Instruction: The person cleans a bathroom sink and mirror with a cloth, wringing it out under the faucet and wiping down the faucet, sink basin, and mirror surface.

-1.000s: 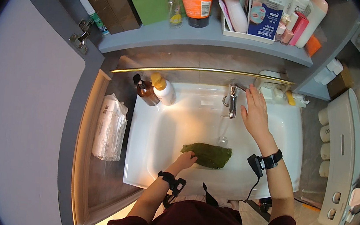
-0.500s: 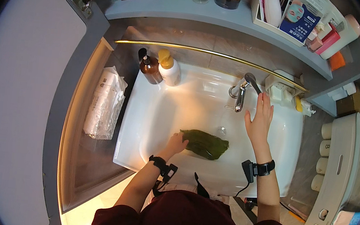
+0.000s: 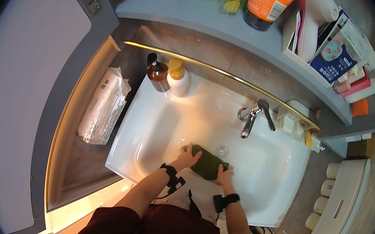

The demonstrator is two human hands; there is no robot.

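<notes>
A dark green, wet-looking folded cloth lies low in the white sink, near the drain. My left hand grips its left end, the thumb lying across the top and the fingers partly hidden along the far edge. At the cloth's right end is my right hand, its fingers closed round the corner. Behind and to the right stands the chrome faucet, its lever turned to the right; neither hand touches it. Just beyond the cloth shows the round drain plug.
A brown pump bottle and a white pump bottle with a yellow top stand at the back left corner. Above runs a gold rail under a grey shelf. A tissue pack lies left of the sink.
My right hand has left the faucet lever and come down to the cloth's right end. The left hand now reaches further over the cloth. The view has shifted and tilted.
</notes>
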